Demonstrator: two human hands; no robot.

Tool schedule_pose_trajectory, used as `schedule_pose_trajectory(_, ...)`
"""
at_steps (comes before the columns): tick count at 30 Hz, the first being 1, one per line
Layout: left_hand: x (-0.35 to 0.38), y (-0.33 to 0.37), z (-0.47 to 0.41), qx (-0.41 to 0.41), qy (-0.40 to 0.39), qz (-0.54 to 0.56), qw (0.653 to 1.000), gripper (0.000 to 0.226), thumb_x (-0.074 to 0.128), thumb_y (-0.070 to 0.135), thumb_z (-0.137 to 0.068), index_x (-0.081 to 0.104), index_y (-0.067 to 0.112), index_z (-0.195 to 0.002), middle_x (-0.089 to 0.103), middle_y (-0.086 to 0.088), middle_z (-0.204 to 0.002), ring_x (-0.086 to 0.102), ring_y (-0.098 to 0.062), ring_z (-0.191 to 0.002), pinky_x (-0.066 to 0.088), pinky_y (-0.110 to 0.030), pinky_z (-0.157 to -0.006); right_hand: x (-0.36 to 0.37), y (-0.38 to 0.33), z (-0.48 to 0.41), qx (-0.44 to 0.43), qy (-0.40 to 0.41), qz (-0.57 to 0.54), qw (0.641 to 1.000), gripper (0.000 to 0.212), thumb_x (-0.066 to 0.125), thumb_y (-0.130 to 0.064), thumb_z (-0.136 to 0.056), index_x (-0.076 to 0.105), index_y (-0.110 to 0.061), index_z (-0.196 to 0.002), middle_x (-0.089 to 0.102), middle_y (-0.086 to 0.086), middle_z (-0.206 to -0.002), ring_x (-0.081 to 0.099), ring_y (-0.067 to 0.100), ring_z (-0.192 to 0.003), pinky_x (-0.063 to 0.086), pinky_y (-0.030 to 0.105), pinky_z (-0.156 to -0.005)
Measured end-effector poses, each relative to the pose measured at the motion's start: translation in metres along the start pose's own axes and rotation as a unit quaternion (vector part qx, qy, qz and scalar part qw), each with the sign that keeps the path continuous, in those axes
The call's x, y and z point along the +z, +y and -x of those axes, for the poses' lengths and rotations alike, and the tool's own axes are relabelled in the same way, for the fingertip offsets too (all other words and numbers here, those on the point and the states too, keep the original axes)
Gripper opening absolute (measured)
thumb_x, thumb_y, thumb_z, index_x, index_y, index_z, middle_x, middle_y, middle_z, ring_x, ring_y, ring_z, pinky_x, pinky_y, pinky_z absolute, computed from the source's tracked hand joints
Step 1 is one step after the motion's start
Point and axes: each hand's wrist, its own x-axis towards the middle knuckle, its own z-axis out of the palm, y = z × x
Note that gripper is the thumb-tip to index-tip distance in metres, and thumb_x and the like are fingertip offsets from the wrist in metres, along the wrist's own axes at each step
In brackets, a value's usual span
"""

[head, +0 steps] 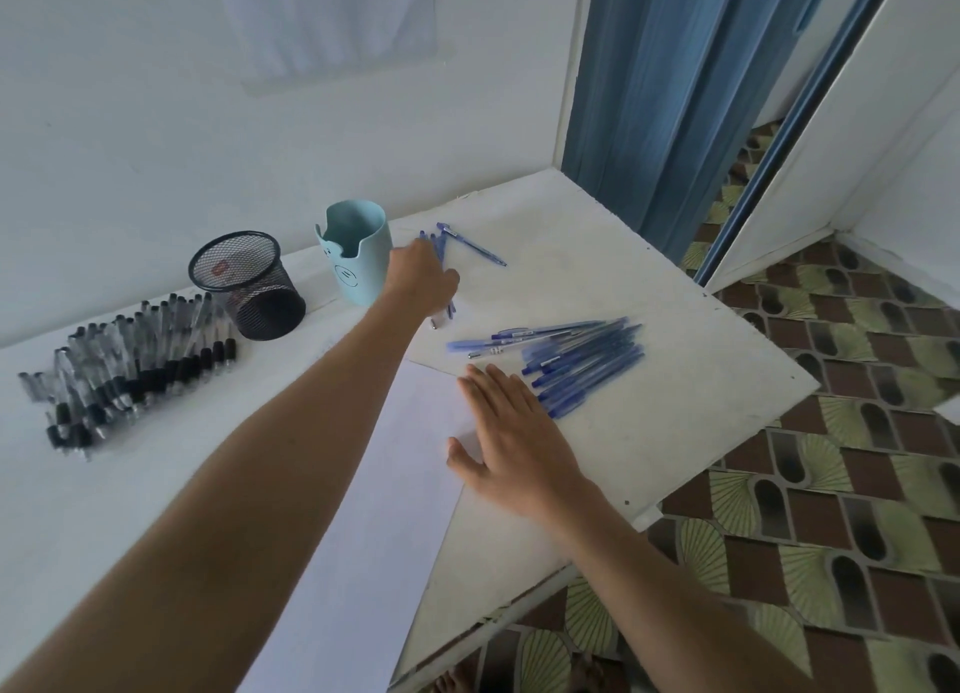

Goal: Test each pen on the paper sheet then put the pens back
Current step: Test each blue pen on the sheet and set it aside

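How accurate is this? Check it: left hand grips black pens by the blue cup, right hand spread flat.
One error: the head view shows the left hand gripping blue pens, not black, by the blue cup. The right hand is spread flat, as stated.

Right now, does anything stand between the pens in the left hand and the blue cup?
Nothing visible does. The left hand grips the pens right beside the blue cup, with no object in the gap. The mesh cup stands on its other side; the right hand lies flat.
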Motion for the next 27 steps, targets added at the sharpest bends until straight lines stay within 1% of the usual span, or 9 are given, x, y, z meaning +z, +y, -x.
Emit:
schedule_pose_trajectory(4, 0.003, 0.003, -0.008, -0.049, 0.013, 0.016, 0.999, 0.034, 0.054, 0.018, -0.095, 0.051, -0.003, -0.122, 0.057, -0.023, -0.123, 0.056, -0.039, -0.114, 0.041, -0.034, -0.080, 0.000, 0.000, 0.000, 0.000, 0.005, -0.001, 1.000, 0.079, 0.022, -0.056, -0.091, 0.028, -0.008, -0.154, 0.024, 0.011, -0.163, 0.017, 0.026, -0.153, 0.010, 0.039, -0.125)
schedule_pose_trajectory(7, 0.003, 0.002, -0.006, -0.057, 0.029, 0.015, 0.998, 0.034, 0.050, 0.011, -0.096, 0.045, -0.002, -0.128, 0.054, -0.026, -0.128, 0.054, -0.043, -0.117, 0.044, -0.041, -0.091, 0.000, 0.000, 0.000, 0.000, 0.010, -0.005, 1.000, 0.080, 0.021, -0.056, -0.090, 0.028, -0.009, -0.154, 0.024, 0.010, -0.164, 0.016, 0.026, -0.153, 0.007, 0.038, -0.124)
schedule_pose_trajectory(12, 0.005, -0.002, -0.001, -0.003, 0.066, -0.011, 0.998, 0.035, 0.049, 0.016, -0.100, 0.043, -0.003, -0.129, 0.054, -0.026, -0.126, 0.055, -0.045, -0.114, 0.044, -0.046, -0.090, 0.000, 0.001, 0.000, -0.004, 0.015, -0.004, 1.000, 0.080, 0.021, -0.056, -0.090, 0.028, -0.009, -0.154, 0.023, 0.010, -0.164, 0.015, 0.026, -0.153, 0.006, 0.038, -0.124)
schedule_pose_trajectory(15, 0.005, -0.003, 0.008, 0.064, 0.105, -0.017, 0.992, 0.028, 0.051, 0.020, -0.097, 0.058, 0.008, -0.121, 0.061, -0.015, -0.116, 0.060, -0.040, -0.104, 0.046, -0.042, -0.084, 0.000, 0.001, 0.000, -0.002, 0.015, -0.003, 1.000, 0.078, 0.023, -0.055, -0.091, 0.028, -0.009, -0.154, 0.024, 0.010, -0.164, 0.015, 0.025, -0.153, 0.008, 0.038, -0.125)
schedule_pose_trajectory(18, 0.008, -0.003, 0.017, 0.168, 0.039, 0.019, 0.985, 0.020, 0.058, 0.025, -0.095, 0.075, 0.021, -0.104, 0.071, -0.002, -0.098, 0.065, -0.025, -0.096, 0.044, -0.026, -0.082, 0.001, 0.001, 0.000, 0.000, 0.025, 0.003, 1.000, 0.072, 0.036, -0.051, -0.095, 0.030, -0.009, -0.153, 0.027, 0.009, -0.163, 0.018, 0.025, -0.152, 0.009, 0.038, -0.125)
schedule_pose_trajectory(20, 0.012, 0.003, 0.024, 0.235, -0.050, 0.011, 0.971, 0.024, 0.058, 0.031, -0.099, 0.076, 0.021, -0.111, 0.070, -0.002, -0.105, 0.062, -0.018, -0.096, 0.034, -0.020, -0.082, 0.001, 0.000, 0.000, 0.001, 0.027, 0.007, 1.000, 0.071, 0.040, -0.050, -0.096, 0.029, -0.010, -0.153, 0.026, 0.009, -0.163, 0.018, 0.024, -0.152, 0.006, 0.035, -0.123)
schedule_pose_trajectory(22, 0.018, 0.008, 0.030, 0.256, -0.120, -0.017, 0.959, 0.030, 0.054, 0.036, -0.101, 0.072, 0.022, -0.121, 0.064, -0.006, -0.111, 0.056, -0.018, -0.101, 0.034, -0.022, -0.087, 0.000, 0.000, 0.000, 0.000, 0.029, 0.010, 1.000, 0.072, 0.040, -0.052, -0.097, 0.028, -0.011, -0.154, 0.025, 0.008, -0.163, 0.018, 0.024, -0.152, 0.004, 0.034, -0.121)
schedule_pose_trajectory(24, 0.026, 0.012, 0.032, 0.257, -0.142, -0.030, 0.955, 0.031, 0.055, 0.036, -0.100, 0.072, 0.021, -0.121, 0.062, -0.007, -0.113, 0.056, -0.022, -0.106, 0.039, -0.028, -0.094, 0.000, 0.000, 0.000, -0.001, 0.029, 0.012, 1.000, 0.072, 0.040, -0.053, -0.097, 0.027, -0.011, -0.155, 0.024, 0.007, -0.164, 0.017, 0.023, -0.153, 0.005, 0.033, -0.121)
schedule_pose_trajectory(27, 0.028, 0.016, 0.036, 0.256, -0.114, -0.015, 0.960, 0.022, 0.063, 0.029, -0.095, 0.077, 0.018, -0.106, 0.065, -0.003, -0.107, 0.059, -0.021, -0.102, 0.041, -0.026, -0.085, 0.000, 0.000, 0.000, -0.002, 0.027, 0.008, 1.000, 0.072, 0.041, -0.052, -0.097, 0.026, -0.012, -0.155, 0.023, 0.006, -0.164, 0.016, 0.022, -0.153, 0.006, 0.034, -0.123)
